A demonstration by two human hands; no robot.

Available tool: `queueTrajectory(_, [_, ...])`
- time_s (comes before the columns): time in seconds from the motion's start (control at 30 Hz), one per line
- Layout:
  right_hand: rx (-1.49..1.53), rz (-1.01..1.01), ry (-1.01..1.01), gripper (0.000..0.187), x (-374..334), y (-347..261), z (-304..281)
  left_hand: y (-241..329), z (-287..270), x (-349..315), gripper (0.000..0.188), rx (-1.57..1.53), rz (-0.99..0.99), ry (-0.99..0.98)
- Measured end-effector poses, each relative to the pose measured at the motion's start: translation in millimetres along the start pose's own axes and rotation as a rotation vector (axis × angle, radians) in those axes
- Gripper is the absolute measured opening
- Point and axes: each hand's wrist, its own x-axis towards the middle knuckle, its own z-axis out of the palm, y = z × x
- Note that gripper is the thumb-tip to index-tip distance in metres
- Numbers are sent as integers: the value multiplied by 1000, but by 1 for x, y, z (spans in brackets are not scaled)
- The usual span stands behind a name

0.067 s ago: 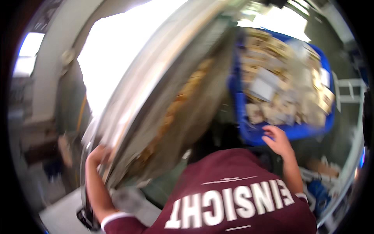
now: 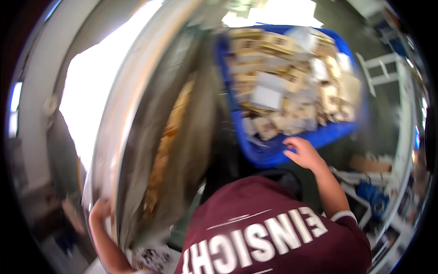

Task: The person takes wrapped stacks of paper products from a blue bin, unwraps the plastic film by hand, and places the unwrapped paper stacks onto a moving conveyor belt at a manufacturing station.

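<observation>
A blue plastic tub (image 2: 255, 157) stands in front of me to the right. Inside lie many small cream-and-gold boxes (image 2: 278, 43), and a white rectangular piece (image 2: 267, 98) rests on top of them. My right hand (image 2: 305, 153) is at the tub's near rim, holding nothing, its thumb and fingers apart and slightly bent. Whether it touches the rim I cannot tell. On the left, my left hand (image 2: 100, 209) is at the near end of a long pale table edge (image 2: 121, 109); its fingers are blurred and partly hidden.
Grey sheeting (image 2: 194, 123) hangs beneath the table edge, with a yellowish-brown strip (image 2: 166, 141) along it. A white metal frame (image 2: 401, 109) stands at the right, with a blue item (image 2: 372, 196) and a brown cardboard piece (image 2: 369, 163) near it.
The view has swung to the right, so the tub and table edge appear farther left. My right hand still hovers by the tub's near rim, my left still by the table edge.
</observation>
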Motion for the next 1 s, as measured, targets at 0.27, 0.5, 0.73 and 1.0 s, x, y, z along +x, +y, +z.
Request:
queueTrajectory(0.27, [-301,568,224,49,39,180,-80,121,-154,24,19,-658,-710,1220])
queueTrajectory(0.5, [-178,868,361,79,103,227,-16,234,-203,96,13,-203,-285,928])
queueTrajectory(0.73, [-136,892,397,43,57,212,-72,282,-194,139,14,-257,124,821])
queueTrajectory(1.0, [1190,150,308,58,-36,8,-41,380,-176,239,43,-143,732,1014])
